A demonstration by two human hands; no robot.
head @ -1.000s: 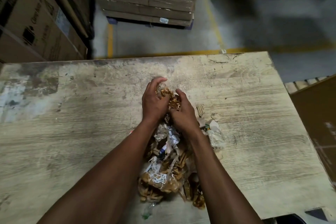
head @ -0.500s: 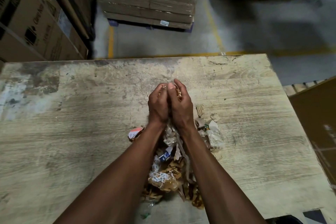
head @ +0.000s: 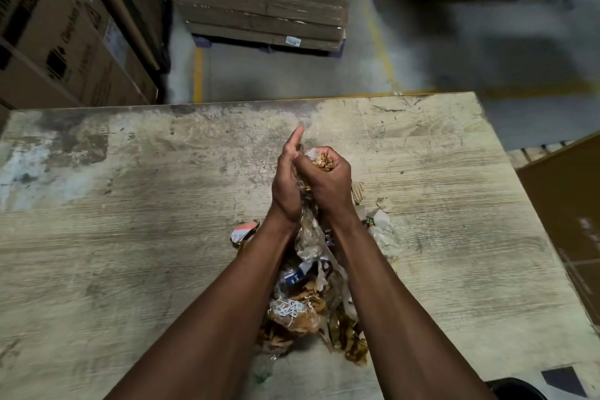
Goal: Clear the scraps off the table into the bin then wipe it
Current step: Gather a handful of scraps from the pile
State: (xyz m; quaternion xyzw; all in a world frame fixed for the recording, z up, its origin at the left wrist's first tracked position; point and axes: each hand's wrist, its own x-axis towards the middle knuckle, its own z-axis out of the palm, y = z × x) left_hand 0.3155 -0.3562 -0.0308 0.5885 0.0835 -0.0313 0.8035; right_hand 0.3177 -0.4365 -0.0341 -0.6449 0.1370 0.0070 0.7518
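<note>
A heap of scraps [head: 308, 299], brown cardboard shreds, clear plastic film and white paper strips, lies on the worn wooden table [head: 130, 253] between my forearms. My right hand [head: 328, 182] is a fist gripping a bunch of brown shreds and plastic at the heap's far end. My left hand [head: 287, 182] presses flat against the same bunch from the left, fingers straight and pointing away from me. A few loose bits of cardboard and plastic [head: 383, 230] lie to the right of my right wrist, and a torn orange-and-white label [head: 243, 232] lies to the left.
A dark bin rim [head: 516, 388] shows past the table's near right corner. Stacked cardboard boxes [head: 65, 42] stand to the far left, and a wrapped pallet of cartons [head: 259, 0] stands beyond the table on the concrete floor. A brown box [head: 571, 221] sits at the right.
My right hand has closed into a fist around the top of the scrap bunch. My left hand's fingers have straightened and now press against the bunch from the side.
</note>
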